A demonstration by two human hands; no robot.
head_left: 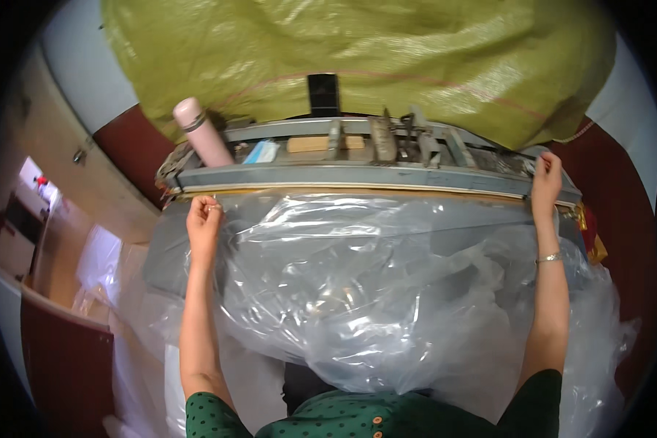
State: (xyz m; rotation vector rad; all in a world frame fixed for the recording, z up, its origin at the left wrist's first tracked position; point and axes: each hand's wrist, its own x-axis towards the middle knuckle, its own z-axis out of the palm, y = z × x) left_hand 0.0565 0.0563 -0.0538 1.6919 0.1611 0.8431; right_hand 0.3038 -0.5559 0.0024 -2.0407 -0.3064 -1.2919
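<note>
Both the left hand [204, 219] and right hand [546, 182] pinch the clear plastic sheet [372, 285] taut along the grey sealing machine's bar [372, 177], so keeping even tension and a straight edge would likely avoid wrinkles.

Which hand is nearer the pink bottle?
Left. The left hand grips the clear plastic sheet just below the pink bottle. The right hand holds the sheet at the far end of the grey machine bar.
</note>
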